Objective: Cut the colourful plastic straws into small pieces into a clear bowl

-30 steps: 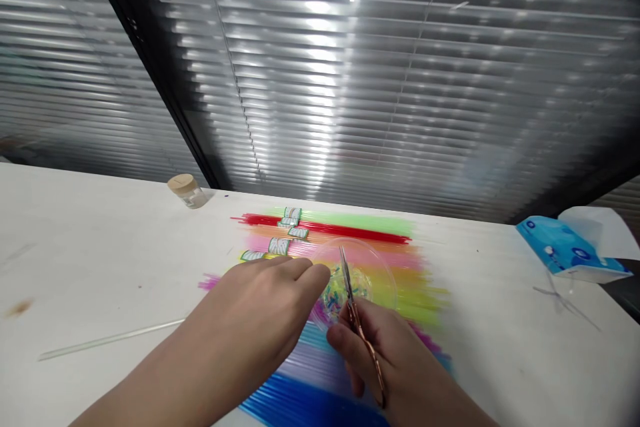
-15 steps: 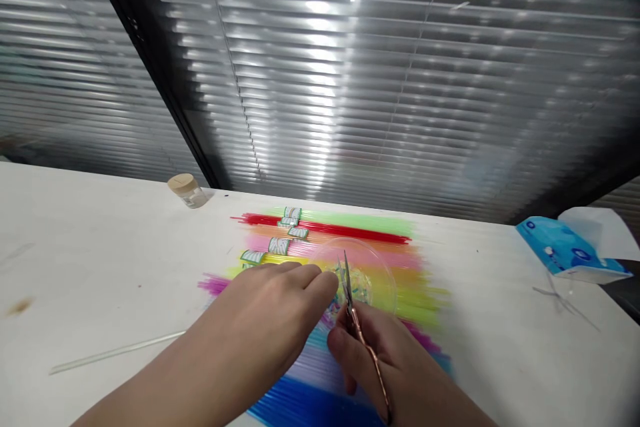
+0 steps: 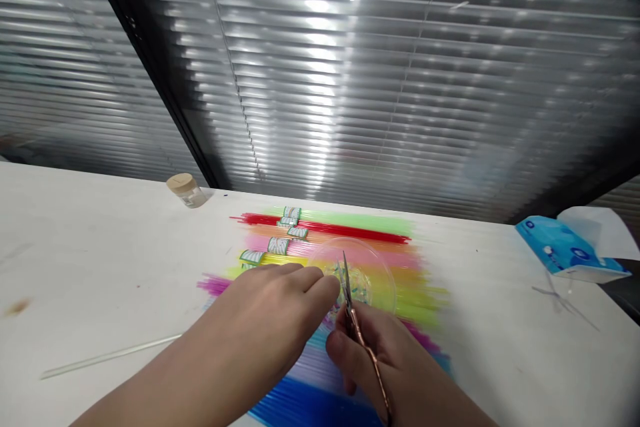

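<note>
My right hand (image 3: 373,347) is closed round the copper-coloured handles of a pair of scissors (image 3: 348,290), whose blades point up and stand slightly apart. Just left of the blades is my left hand (image 3: 287,297), fingers bent and back of the hand upward. A pale clear straw (image 3: 110,353) runs under my left forearm in line with those fingers; the grip itself is hidden. Below both hands a clear round dish (image 3: 394,280) holds small coloured snippets. It rests on bundles of long thin straws in several colours, with red straws (image 3: 350,230) at the back and blue straws (image 3: 305,407) nearest me.
A small jar with a tan lid (image 3: 186,191) stands at the back left of the white table (image 3: 90,247). On the right lies a blue tissue pack (image 3: 567,247) with a white tissue sticking out. Metal blinds (image 3: 320,80) hang behind the table.
The clear straw's far end has slid a little to the left. My left fingertips have shifted very slightly towards the scissors; the blades look almost unchanged.
</note>
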A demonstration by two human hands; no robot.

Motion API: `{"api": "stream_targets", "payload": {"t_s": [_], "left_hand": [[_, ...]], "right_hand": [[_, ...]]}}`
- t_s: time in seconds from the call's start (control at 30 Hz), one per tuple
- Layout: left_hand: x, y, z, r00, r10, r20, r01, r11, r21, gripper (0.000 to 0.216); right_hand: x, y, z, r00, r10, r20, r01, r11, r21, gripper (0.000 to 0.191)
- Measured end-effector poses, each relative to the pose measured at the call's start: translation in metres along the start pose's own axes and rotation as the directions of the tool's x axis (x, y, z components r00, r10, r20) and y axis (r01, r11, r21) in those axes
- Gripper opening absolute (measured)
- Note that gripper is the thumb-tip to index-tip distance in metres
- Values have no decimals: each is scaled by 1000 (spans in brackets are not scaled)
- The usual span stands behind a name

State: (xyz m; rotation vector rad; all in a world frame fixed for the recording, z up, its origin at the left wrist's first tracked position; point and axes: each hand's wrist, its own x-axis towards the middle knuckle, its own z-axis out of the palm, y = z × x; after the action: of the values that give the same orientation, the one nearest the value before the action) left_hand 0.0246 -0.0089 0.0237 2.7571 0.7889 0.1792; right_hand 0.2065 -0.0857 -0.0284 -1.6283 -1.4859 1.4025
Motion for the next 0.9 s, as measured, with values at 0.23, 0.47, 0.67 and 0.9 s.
{"api": "stream_targets", "payload": {"t_s": [0.23,0.47,0.67,0.9], "left_hand": [[1,1,0,1000,9,-12,-9,1000,22,25],[-1,-3,1,999,-32,-42,36,995,94,25],[-1,-2,-2,997,-74,34,69,987,142,26],[1,0,-4,992,-105,67,93,982,168,27]], "right_hand": [[1,-4,1,1000,13,1,-13,1000,-28,64],[1,-3,-1,999,37,-14,-37,999,-38,64],[0,-6,-3,999,31,-17,-32,998,-48,62],[1,-8,-2,999,36,-9,-36,998,-50,54]]}}
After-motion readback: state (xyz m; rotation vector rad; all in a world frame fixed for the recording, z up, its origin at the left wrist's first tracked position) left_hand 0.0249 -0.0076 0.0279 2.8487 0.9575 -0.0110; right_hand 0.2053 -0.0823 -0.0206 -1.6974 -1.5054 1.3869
